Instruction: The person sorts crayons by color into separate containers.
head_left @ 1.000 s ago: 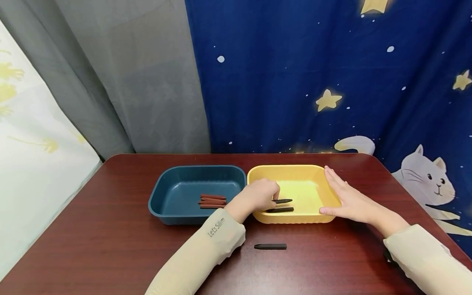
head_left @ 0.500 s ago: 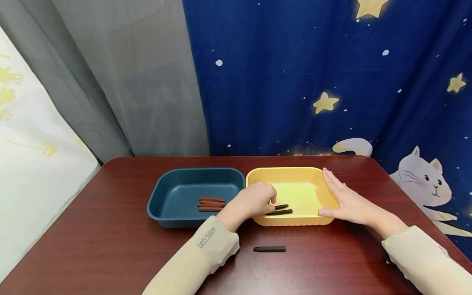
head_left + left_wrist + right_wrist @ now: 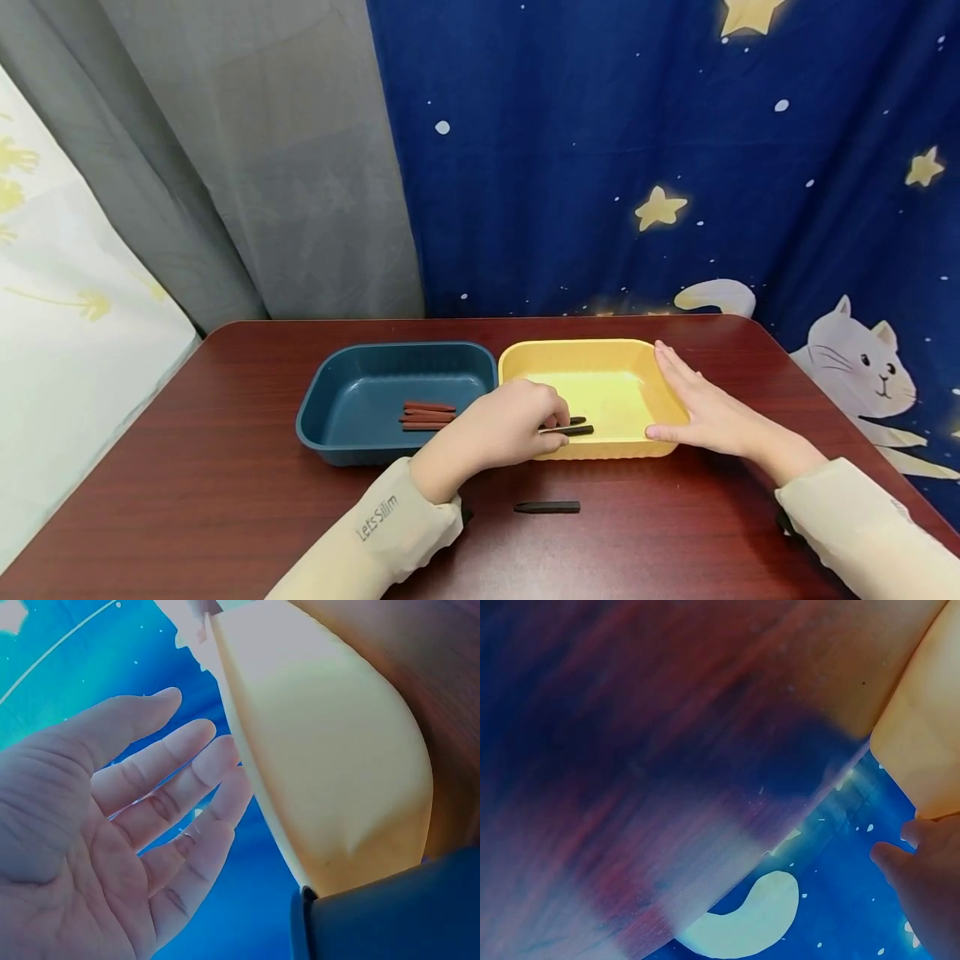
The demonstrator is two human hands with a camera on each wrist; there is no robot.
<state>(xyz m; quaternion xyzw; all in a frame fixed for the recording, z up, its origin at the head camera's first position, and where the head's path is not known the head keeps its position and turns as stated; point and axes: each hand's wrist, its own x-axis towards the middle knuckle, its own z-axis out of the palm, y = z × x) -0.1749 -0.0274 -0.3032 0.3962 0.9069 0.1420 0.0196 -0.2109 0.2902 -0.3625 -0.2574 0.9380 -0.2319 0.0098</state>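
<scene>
My left hand (image 3: 510,421) reaches over the near left part of the yellow bin (image 3: 600,450). Its thumb and fingers are about two black crayons (image 3: 579,431) lying there. In the left wrist view, the fingers of that left hand (image 3: 135,817) are loosely bent and apart, with nothing seen between them. My right hand (image 3: 712,417) rests against the bin's right end, fingers along the side and thumb at the near rim. Only part of the right hand (image 3: 930,877) shows in the right wrist view, beside the bin. Another black crayon (image 3: 547,507) lies on the table before the bin.
Left of the yellow bin, touching or nearly touching it, stands a dark blue bin (image 3: 322,446) with several reddish-brown crayons (image 3: 427,408) inside. Both are on a reddish-brown table (image 3: 187,483). Behind its far edge hang a grey curtain (image 3: 322,183) and a blue star-patterned curtain (image 3: 525,183).
My left hand first draws back slightly left, then comes nearer the front rim with its fingers spread around the black crayons, which lie slightly shifted. The right hand stays on the bin.
</scene>
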